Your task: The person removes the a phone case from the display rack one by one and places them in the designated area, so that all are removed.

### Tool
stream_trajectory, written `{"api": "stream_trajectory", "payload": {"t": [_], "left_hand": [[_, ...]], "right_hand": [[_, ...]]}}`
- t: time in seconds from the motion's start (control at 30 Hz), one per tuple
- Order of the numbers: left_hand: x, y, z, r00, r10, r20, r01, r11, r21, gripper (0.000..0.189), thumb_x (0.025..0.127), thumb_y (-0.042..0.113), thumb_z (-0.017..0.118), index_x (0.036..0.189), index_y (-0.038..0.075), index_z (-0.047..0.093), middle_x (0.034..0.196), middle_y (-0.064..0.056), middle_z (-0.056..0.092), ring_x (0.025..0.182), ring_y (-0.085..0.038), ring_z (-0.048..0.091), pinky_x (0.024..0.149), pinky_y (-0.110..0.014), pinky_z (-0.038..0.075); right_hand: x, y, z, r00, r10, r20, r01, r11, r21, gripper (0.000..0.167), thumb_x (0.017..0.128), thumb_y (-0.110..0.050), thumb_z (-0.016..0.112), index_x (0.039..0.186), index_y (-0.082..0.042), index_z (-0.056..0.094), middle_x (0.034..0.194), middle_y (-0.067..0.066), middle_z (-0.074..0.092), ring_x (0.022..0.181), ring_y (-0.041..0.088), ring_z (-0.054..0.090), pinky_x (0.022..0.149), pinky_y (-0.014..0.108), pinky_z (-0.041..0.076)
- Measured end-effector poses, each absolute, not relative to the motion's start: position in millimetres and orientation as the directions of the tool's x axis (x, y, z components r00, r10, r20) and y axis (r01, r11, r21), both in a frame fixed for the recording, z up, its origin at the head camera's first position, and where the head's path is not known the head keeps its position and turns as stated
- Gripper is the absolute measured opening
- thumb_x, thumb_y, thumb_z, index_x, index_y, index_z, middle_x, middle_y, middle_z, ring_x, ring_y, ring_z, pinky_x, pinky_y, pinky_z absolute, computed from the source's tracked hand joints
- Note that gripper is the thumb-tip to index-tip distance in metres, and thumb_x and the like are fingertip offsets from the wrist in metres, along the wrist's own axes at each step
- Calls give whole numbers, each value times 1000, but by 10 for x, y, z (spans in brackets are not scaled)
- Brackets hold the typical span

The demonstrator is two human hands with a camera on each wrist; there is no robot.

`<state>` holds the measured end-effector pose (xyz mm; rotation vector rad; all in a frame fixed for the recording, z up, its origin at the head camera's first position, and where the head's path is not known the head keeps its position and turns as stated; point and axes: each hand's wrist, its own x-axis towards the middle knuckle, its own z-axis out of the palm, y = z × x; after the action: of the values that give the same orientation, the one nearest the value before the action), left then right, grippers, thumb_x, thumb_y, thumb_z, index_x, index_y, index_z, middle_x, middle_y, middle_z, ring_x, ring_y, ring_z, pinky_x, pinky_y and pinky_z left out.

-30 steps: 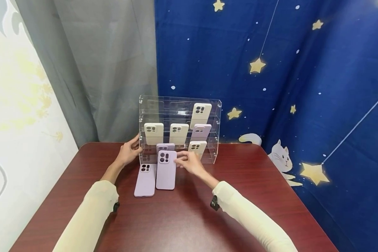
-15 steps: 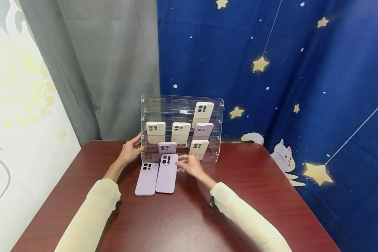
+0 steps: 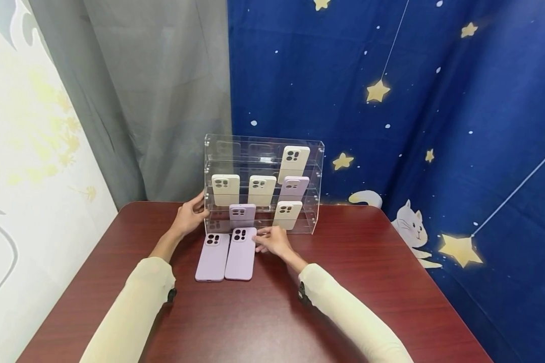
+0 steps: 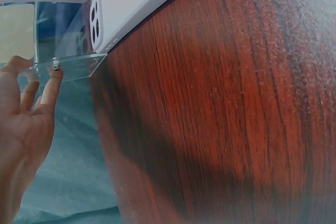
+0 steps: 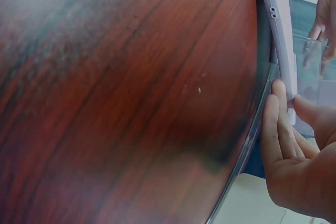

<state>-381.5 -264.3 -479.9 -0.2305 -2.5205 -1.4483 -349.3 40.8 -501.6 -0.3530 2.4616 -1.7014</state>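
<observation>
A clear acrylic display rack (image 3: 263,137) with stepped tiers stands toward the back of the table. My left hand (image 3: 189,217) holds its left side panel, fingers at the edge in the left wrist view. My right hand (image 3: 274,241) pinches the upper right edge of a lilac phone case (image 3: 239,258), which lies back up in front of the rack. Thumb and fingertips meet its edge in the right wrist view. Close on its left lies another lilac phone case (image 3: 212,263), its top end near the rack's front.
In the rack stand several cream phone cases, such as the top right one (image 3: 293,164), plus a lilac case (image 3: 295,185) on the right and another lilac case (image 3: 242,216) low in the middle. The dark red table (image 3: 272,312) ends at a curtain (image 3: 300,75).
The lilac phone case in my right hand has tilted down from a more upright pose onto the table, beside the other lilac case. My left hand stays at the rack's side.
</observation>
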Motion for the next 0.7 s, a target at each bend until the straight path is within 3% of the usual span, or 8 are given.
{"api": "stream_trajectory", "payload": {"t": [0.3, 0.7], "left_hand": [[-3824, -2629, -4796, -964, 22, 265, 240, 502, 831, 75, 98, 2, 63, 164, 18, 32, 150, -24, 51, 128, -41, 61, 103, -48, 54], [-3821, -2644, -4817, -961, 25, 276, 253, 488, 835, 75, 96, 1, 64, 163, 16, 34, 149, -23, 52, 128, -39, 61, 103, -46, 53]], "right_hand": [[-3502, 335, -5098, -968, -251, 25, -111, 336, -935, 27, 92, -5, 77, 115, 11, 73, 87, 20, 78, 61, 27, 75, 57, 33, 64], [-3500, 308, -5138, -979, -197, 51, -120, 357, -926, 23, 91, -4, 79, 109, 8, 76, 83, 21, 77, 60, 28, 75, 54, 31, 63]]}}
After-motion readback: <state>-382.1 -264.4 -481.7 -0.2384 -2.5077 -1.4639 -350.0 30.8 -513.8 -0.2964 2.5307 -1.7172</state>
